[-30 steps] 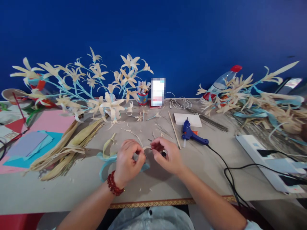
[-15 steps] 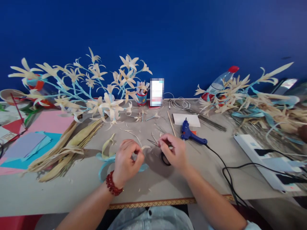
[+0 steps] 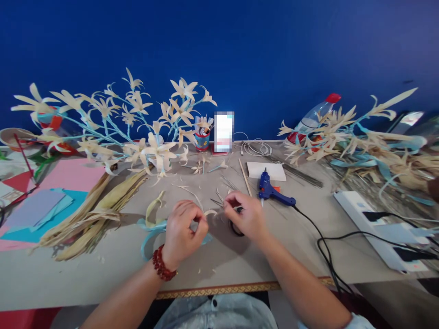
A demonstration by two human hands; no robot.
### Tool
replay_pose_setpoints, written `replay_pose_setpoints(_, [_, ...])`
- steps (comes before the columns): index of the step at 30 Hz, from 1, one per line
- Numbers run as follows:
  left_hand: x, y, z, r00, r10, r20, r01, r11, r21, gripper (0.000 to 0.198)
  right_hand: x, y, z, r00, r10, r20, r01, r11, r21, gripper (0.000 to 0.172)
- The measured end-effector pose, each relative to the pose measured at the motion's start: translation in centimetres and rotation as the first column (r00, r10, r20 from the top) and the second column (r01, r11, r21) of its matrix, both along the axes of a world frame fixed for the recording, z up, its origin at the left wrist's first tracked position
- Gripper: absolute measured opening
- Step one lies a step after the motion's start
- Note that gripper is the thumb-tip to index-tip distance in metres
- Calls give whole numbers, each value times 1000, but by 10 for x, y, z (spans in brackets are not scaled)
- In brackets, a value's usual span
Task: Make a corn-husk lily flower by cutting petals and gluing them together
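My left hand (image 3: pixel 185 230), with a red bead bracelet at the wrist, is closed in a pinch. A small pale curved strip (image 3: pixel 210 212) shows at its fingers; whether they grip it I cannot tell. Light blue ribbon (image 3: pixel 148 243) and a curled yellowish husk piece (image 3: pixel 154 208) lie beside and partly behind this hand. My right hand (image 3: pixel 245 217) also has thumb and forefinger pinched together, and what they hold, if anything, is too small to make out. Scissors (image 3: pixel 236 230) with black handles rest on the table under the right hand, partly hidden by it.
A blue glue gun (image 3: pixel 274 189) lies right of my right hand, its cord running to a white power strip (image 3: pixel 356 224). Dried husks (image 3: pixel 96 214) and coloured paper (image 3: pixel 75 171) lie left. Pale flowers on blue stems (image 3: pixel 137 105) stand behind, near a phone (image 3: pixel 223 132).
My right hand has shifted very slightly left. My left hand has moved a touch to the right, its fingers still pinched. The things on the table have stayed put.
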State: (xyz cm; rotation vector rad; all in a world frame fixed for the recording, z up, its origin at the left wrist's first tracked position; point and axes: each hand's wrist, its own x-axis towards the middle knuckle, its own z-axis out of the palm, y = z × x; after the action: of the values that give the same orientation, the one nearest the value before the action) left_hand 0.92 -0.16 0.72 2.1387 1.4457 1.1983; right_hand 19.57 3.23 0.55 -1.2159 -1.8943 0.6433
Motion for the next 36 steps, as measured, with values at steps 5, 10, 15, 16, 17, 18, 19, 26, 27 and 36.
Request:
replay_pose_setpoints(5, [1,0,1,1000,-15,-6,15,1000,-7,16,-8,-7,7,988,155,-14,-155,987,-30,14])
replay_pose_setpoints(10, [3,-1,1,999,-45,-12,45,999,-11,16,-19,-11,4,983,174,65,-172,985,-24,5])
replay_pose_setpoints(15, [1,0,1,999,-44,-9,44,999,-10,16,-6,-2,0,996,57,65,-57,998,-4,8])
replay_pose_setpoints(16, [1,0,1,999,-34,-5,34,999,-8,16,-3,-1,0,999,29,39,-29,1000,2,8])
replay_pose_setpoints(17, [0,0,1,1000,-26,-3,26,1000,-5,16,-1,-1,1,1000,20,11,-20,1000,3,8])
replay_pose_setpoints(18, [0,0,1,1000,-23,-3,23,1000,-3,16,-1,-1,2,999,32,-14,-32,999,-2,8])
replay_pose_setpoints(19, [0,0,1,1000,-25,-5,25,1000,-3,16,-2,-2,4,998,64,-27,-64,998,-12,7])
replay_pose_setpoints(26, [3,-2,1,999,-44,-26,44,999,-4,15,-19,-11,4,984,165,65,-163,986,-25,6])
replay_pose_setpoints(27, [3,-1,1,998,-47,-29,47,999,0,15,-18,-10,2,984,159,80,-158,987,-19,8])
replay_pose_setpoints(36, [0,-1,1,1000,-13,-14,13,1000,-4,16,-4,-5,6,996,88,15,-88,996,7,5])
